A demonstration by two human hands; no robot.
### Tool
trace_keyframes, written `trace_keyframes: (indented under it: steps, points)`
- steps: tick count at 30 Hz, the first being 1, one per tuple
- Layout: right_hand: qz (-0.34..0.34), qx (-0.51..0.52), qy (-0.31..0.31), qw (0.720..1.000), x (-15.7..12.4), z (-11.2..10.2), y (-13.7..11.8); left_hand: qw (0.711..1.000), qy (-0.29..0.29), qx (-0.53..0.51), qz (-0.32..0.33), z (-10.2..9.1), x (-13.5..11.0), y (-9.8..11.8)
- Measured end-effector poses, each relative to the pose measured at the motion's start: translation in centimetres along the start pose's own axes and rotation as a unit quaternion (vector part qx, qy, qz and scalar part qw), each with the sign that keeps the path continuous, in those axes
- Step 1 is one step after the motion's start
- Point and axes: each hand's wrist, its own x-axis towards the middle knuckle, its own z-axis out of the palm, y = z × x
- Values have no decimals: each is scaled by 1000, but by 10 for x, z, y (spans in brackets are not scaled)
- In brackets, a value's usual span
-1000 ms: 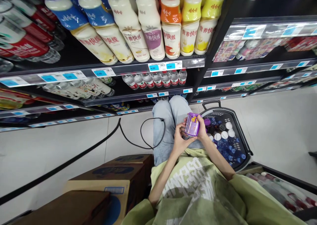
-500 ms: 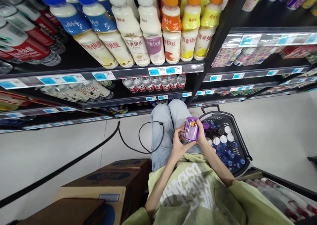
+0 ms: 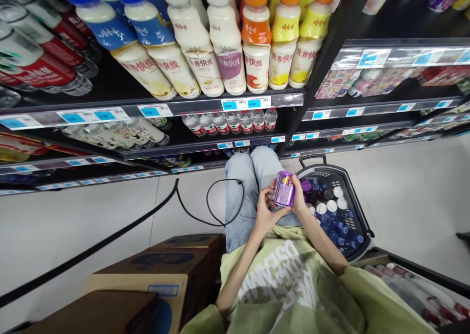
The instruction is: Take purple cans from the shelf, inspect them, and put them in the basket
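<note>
A short purple can (image 3: pixel 284 189) with a printed label is held over my lap, between both hands. My left hand (image 3: pixel 266 212) grips it from the left and below, its fingers closed around the side and the thumb near the bottom. My right hand (image 3: pixel 298 197) holds the can's right side with its fingers partly hidden behind it. Just right of my hands a black basket (image 3: pixel 358 204) stands on the floor, holding several blue-tinted bottles (image 3: pixel 336 232) and white-capped containers (image 3: pixel 331 205).
Shelves of drink bottles (image 3: pixel 227 55) rise in front of my knees. Stacked cardboard boxes (image 3: pixel 161 270) stand at my left, near a black strap (image 3: pixel 121 241) and a looped cord. At lower right sits a crate of bottles (image 3: pixel 414 285).
The can has turned slightly in my hands, so a different part of its label faces up. Both hands stay in nearly the same place; the view has shifted a little.
</note>
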Motion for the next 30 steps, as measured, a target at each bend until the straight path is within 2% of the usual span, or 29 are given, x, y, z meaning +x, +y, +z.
trace_keyframes:
  steps: [11,30]
  points:
    - [17,12,3,1000,0,1,0,1000,-4,-4,-19,0,-2,5]
    - [1,9,10,1000,0,-1,0,1000,-10,-5,5,-1,0,-4]
